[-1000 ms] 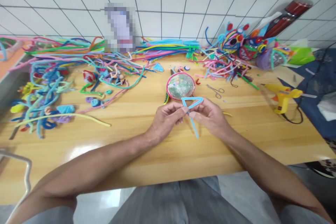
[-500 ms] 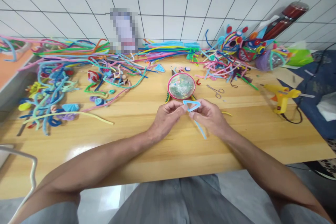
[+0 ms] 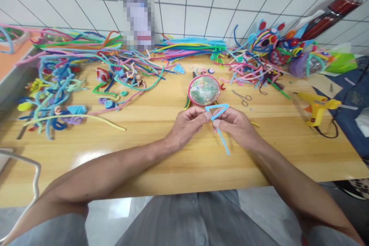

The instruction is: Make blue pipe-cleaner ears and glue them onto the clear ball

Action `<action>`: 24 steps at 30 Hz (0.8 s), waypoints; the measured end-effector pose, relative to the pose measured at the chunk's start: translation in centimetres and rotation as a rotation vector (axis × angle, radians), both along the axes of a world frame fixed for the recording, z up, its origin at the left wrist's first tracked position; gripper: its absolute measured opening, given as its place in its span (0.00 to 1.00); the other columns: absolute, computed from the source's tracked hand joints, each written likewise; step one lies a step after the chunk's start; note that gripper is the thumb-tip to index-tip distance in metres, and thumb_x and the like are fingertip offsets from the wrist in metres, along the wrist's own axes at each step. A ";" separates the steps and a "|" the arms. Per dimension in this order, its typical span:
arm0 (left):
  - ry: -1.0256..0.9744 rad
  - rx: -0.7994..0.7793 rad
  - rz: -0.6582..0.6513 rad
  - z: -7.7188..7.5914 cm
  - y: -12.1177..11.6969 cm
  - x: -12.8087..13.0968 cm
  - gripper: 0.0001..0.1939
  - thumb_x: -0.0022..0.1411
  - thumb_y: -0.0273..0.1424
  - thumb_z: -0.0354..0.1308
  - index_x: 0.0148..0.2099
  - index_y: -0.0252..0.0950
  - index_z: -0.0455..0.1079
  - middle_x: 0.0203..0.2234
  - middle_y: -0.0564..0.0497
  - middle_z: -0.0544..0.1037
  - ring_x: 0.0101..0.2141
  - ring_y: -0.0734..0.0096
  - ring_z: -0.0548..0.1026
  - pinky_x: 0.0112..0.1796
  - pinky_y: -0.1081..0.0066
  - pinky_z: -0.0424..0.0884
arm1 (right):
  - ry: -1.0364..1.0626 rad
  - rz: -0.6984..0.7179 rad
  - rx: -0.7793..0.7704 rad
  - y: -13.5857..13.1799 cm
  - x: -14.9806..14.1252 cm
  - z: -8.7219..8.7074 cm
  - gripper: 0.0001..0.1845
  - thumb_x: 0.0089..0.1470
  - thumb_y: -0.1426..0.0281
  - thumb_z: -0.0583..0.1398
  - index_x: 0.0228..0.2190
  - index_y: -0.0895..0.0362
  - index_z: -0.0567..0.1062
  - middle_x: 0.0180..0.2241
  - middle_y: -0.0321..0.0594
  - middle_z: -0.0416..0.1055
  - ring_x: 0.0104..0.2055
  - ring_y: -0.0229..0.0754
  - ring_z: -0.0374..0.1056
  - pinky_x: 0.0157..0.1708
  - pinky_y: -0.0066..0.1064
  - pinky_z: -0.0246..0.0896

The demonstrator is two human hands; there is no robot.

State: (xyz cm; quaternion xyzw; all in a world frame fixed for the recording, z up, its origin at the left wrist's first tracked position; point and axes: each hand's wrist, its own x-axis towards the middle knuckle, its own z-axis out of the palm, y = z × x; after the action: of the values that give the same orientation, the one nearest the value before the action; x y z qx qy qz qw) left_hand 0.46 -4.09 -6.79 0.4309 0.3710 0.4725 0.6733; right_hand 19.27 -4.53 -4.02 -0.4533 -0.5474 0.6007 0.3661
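Note:
A light-blue pipe cleaner (image 3: pixel 223 140) is bent into a small triangle at its upper end, with a straight tail hanging down to the right. My left hand (image 3: pixel 191 123) pinches the triangle's lower left side between thumb and fingers. On the other side my right hand (image 3: pixel 234 123) is closed on the same pipe cleaner, thumb near the corner where the tail leaves. Just beyond my hands sits a rounded clear piece with a red rim (image 3: pixel 204 90), green showing through it. Pliers lie partly hidden beneath it, one green-and-yellow handle (image 3: pixel 187 102) showing.
Small scissors (image 3: pixel 242 97) lie right of the rimmed piece. A yellow glue gun (image 3: pixel 317 107) rests farther right, its cord trailing. Bent pipe-cleaner pieces (image 3: pixel 54 96) cover the left side, and long straight ones (image 3: pixel 190 48) lie along the wall. Decorated colourful figures (image 3: pixel 265 42) stand back right.
The triangle in my hands has become wider and more pointed toward the right, its tail showing longer. The whole view has shifted slightly; both hands keep their hold.

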 end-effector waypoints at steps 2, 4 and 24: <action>0.002 0.002 0.008 0.2 -0.1 0.0 0.25 0.55 0.52 0.74 0.32 0.34 0.75 0.21 0.56 0.73 0.19 0.82 0.63 0.22 0.75 0.60 | 0.003 -0.007 -0.008 0.0 0.0 -0.1 0.14 0.51 0.62 0.72 0.37 0.54 0.78 0.33 0.36 0.78 0.30 0.37 0.70 0.32 0.32 0.72; 0.004 0.003 0.009 0.4 -0.1 -0.1 0.25 0.55 0.51 0.74 0.33 0.34 0.75 0.21 0.56 0.73 0.19 0.82 0.63 0.23 0.75 0.60 | 0.001 -0.024 -0.010 0.0 -0.1 -0.3 0.15 0.51 0.61 0.73 0.38 0.54 0.79 0.33 0.36 0.79 0.30 0.38 0.71 0.33 0.32 0.72; -0.085 0.008 -0.158 0.1 -0.2 0.1 0.27 0.56 0.54 0.73 0.34 0.34 0.72 0.25 0.54 0.78 0.22 0.80 0.67 0.27 0.75 0.64 | -0.035 -0.045 0.087 0.2 0.4 -1.0 0.26 0.51 0.45 0.73 0.30 0.54 0.77 0.26 0.34 0.74 0.29 0.39 0.69 0.34 0.34 0.68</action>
State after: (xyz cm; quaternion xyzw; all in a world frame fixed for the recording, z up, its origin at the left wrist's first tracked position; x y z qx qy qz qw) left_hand 0.51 -4.33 -6.66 0.4411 0.3049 0.4372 0.7221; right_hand 19.67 -4.36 -5.04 -0.4597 -0.5689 0.5599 0.3894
